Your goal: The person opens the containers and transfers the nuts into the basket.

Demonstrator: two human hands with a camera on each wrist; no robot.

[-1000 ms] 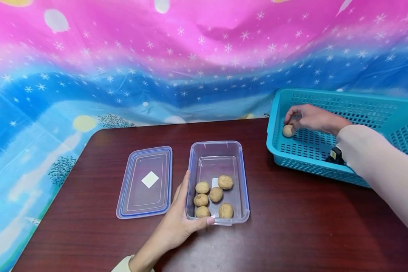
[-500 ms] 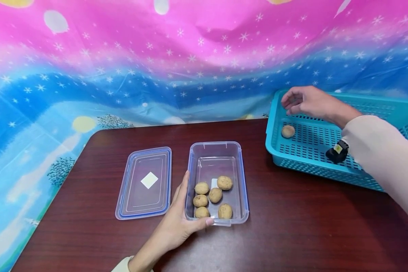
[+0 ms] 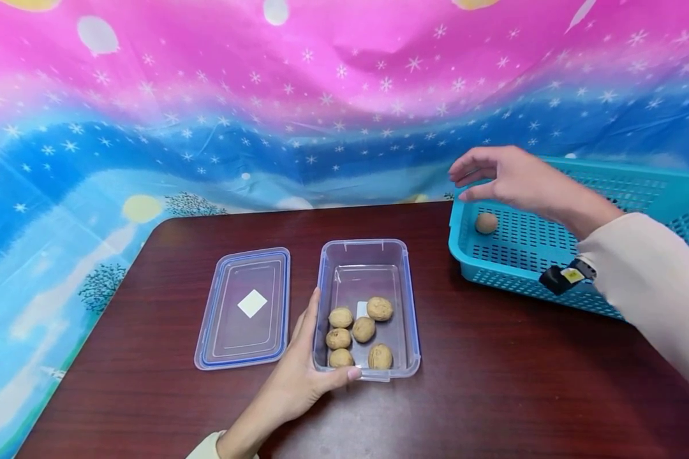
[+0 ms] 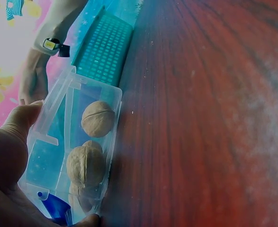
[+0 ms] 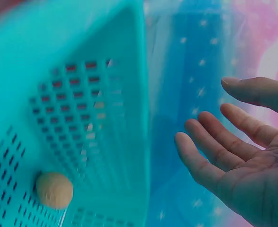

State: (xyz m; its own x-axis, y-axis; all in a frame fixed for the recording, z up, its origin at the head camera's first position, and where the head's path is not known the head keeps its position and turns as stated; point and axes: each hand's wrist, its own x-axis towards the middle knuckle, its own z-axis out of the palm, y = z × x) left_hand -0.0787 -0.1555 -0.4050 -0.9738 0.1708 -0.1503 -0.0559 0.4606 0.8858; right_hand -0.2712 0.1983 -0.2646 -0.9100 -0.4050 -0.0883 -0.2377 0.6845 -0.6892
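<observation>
My left hand (image 3: 300, 377) grips the near left corner of a clear plastic food container (image 3: 411, 306), thumb over the front rim and fingers along the left wall. Several walnuts (image 3: 364, 329) lie on its floor, mostly toward the near end. In the left wrist view, two walnuts (image 4: 98, 119) show plainly through the wall. My right hand (image 3: 508, 177) is raised over the left end of a teal basket (image 3: 464, 252), fingers apart with nothing between them. Below it, a single walnut (image 3: 486, 223) rests on the basket floor, also seen as a walnut (image 5: 55, 190) in the right wrist view.
A clear lid (image 3: 244, 338) with a blue seal and a white sticker lies flat left of the container. A patterned cloth (image 3: 321, 127) hangs behind the dark wooden table (image 3: 465, 395). The basket's slatted walls stand up around the walnut.
My right hand has let go of the walnut in the basket, risen, and moved left toward the basket's end rim. The left hand and container have stayed put.
</observation>
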